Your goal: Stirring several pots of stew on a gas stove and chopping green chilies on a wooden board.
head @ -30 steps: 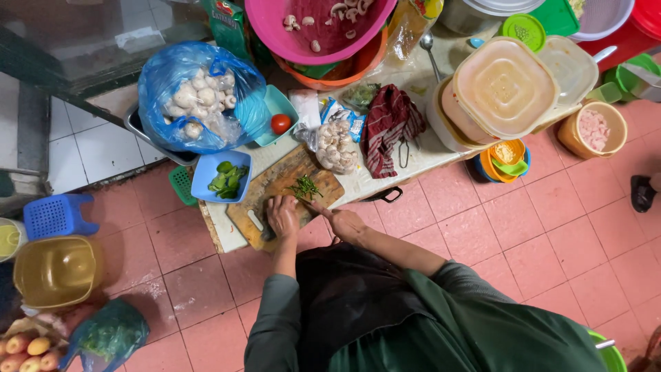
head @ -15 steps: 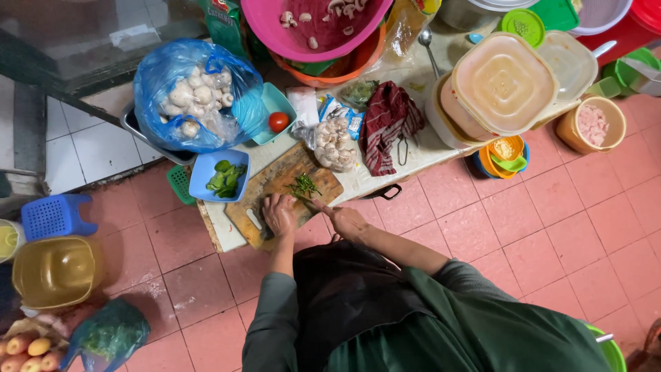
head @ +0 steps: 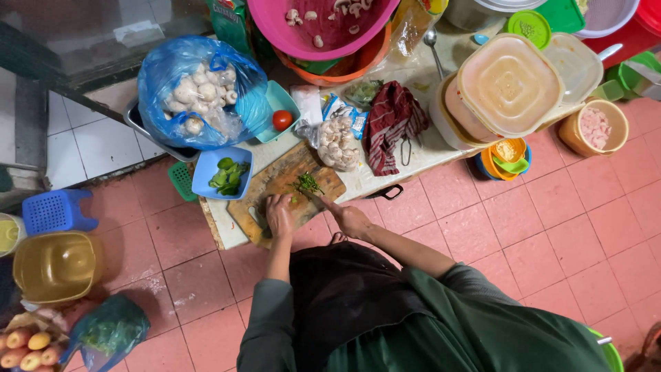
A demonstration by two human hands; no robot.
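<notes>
A wooden cutting board (head: 275, 180) lies on a low table. My left hand (head: 279, 215) presses down on the board's near edge, fingers curled over something small. My right hand (head: 350, 219) grips a knife (head: 318, 201), whose blade points at a small pile of chopped green herbs (head: 307, 183). Left of the board stands a blue square bowl (head: 206, 180) with green vegetable pieces in it. A clear bag of mushrooms (head: 337, 142) rests at the board's far edge.
A blue plastic bag of white mushrooms (head: 200, 93) sits at the left, a red tomato (head: 282, 119) beside it. A pink basin (head: 323, 31), a dark red cloth (head: 391, 122), lidded tubs (head: 509, 86) and small bowls crowd the table. Baskets and a blue stool (head: 55, 210) stand on the tiled floor.
Both hands stay at the cutting board; the knife has shifted only slightly over the herbs. The view has drifted a little.
</notes>
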